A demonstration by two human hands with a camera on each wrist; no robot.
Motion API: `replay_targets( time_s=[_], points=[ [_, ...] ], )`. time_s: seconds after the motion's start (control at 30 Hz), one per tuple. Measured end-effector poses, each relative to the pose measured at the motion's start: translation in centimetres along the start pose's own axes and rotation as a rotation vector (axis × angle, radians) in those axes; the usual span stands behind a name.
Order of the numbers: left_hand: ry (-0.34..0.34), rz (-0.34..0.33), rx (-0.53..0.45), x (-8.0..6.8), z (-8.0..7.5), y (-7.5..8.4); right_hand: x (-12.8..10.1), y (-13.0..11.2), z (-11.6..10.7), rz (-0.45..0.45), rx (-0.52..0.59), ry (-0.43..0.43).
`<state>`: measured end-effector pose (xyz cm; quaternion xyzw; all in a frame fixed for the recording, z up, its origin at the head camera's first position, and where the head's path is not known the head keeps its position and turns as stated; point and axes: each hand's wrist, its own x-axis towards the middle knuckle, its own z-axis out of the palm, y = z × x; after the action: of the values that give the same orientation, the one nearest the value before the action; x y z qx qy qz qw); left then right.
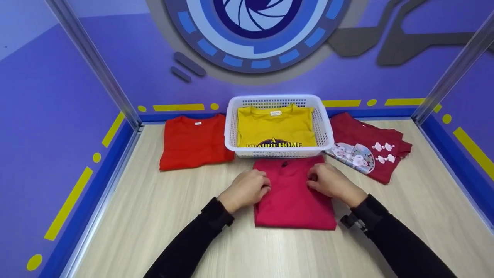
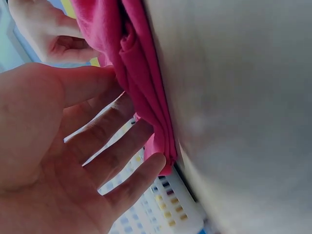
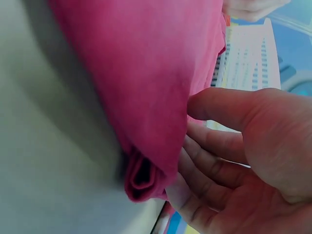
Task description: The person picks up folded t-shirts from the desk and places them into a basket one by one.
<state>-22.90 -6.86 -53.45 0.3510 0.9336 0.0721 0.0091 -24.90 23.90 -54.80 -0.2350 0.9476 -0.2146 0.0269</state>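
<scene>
Folded pink shirt (image 1: 293, 197) lies flat on the wooden counter (image 1: 154, 216), directly in front of me. My left hand (image 1: 247, 189) sits at its left edge, fingers (image 2: 122, 151) loosely extended, tips touching the folded layers. My right hand (image 1: 334, 183) is at the right edge, fingers (image 3: 209, 170) slipped under the fold, thumb above, pinching the cloth. Just beyond the shirt: white basket (image 1: 231, 127) holding a folded yellow shirt (image 1: 276, 125). Left of basket, an orange-red shirt (image 1: 193, 141); right, a dark red shirt (image 1: 366, 146) with flower print.
</scene>
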Motion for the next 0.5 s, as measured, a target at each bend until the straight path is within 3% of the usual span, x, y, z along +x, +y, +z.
replay_targets(
  time_s=[0.13,0.27,0.4,0.5],
  points=[
    [0.028,-0.045,0.012,-1.3,-0.2,-0.9,1.5,-1.7,1.1,-0.014,-0.008,-0.019],
    [0.05,-0.038,0.001,-1.8,-0.2,-1.2,2.1,-2.2,1.3,-0.011,-0.016,-0.047],
    [0.044,-0.042,-0.091,-1.6,-0.5,-1.5,1.7,-1.3,0.3,0.002,0.047,-0.059],
    [0.038,-0.079,-0.207,-1.4,-1.0,-2.1,1.2,-0.2,-0.7,0.045,0.101,0.031]
  ],
)
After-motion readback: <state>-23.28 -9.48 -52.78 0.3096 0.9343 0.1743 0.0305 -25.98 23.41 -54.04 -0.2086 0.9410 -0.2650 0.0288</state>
